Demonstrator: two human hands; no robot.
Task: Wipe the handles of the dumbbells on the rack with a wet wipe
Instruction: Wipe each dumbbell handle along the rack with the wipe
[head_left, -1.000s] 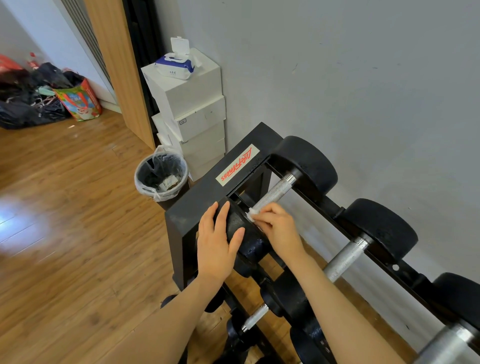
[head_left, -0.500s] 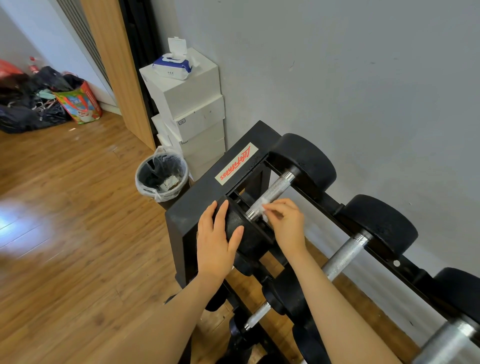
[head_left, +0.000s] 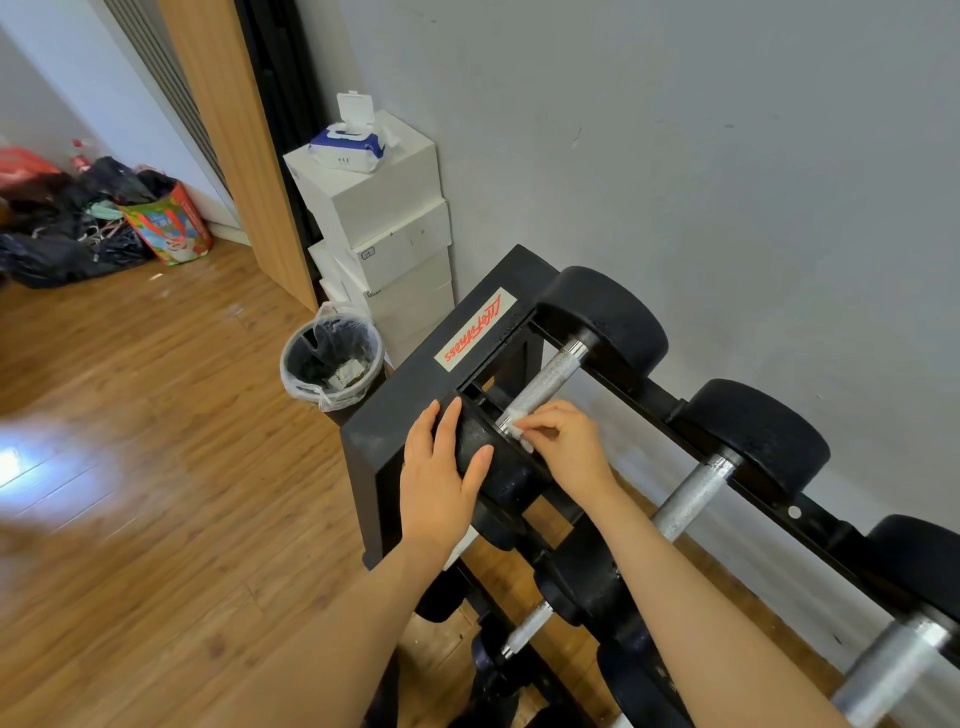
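Observation:
A black dumbbell rack (head_left: 415, 395) stands against the grey wall with several black dumbbells on it. The leftmost top dumbbell has a knurled metal handle (head_left: 545, 384). My right hand (head_left: 566, 447) pinches a small white wet wipe (head_left: 519, 423) against the near end of that handle. My left hand (head_left: 441, 478) lies flat with straight fingers on the near black head (head_left: 483, 452) of the same dumbbell. A second dumbbell handle (head_left: 691, 499) lies to the right, and a third handle (head_left: 904, 670) at the lower right.
A pack of wet wipes (head_left: 348, 145) with its lid up sits on stacked white boxes (head_left: 384, 228) behind the rack. A lined bin (head_left: 332, 364) stands beside the rack's left end. Bags (head_left: 93, 223) lie on the wooden floor at far left.
My right hand has slid the wipe back down the handle toward the near head, after moving it slightly up the handle. My left hand stays on the dumbbell head.

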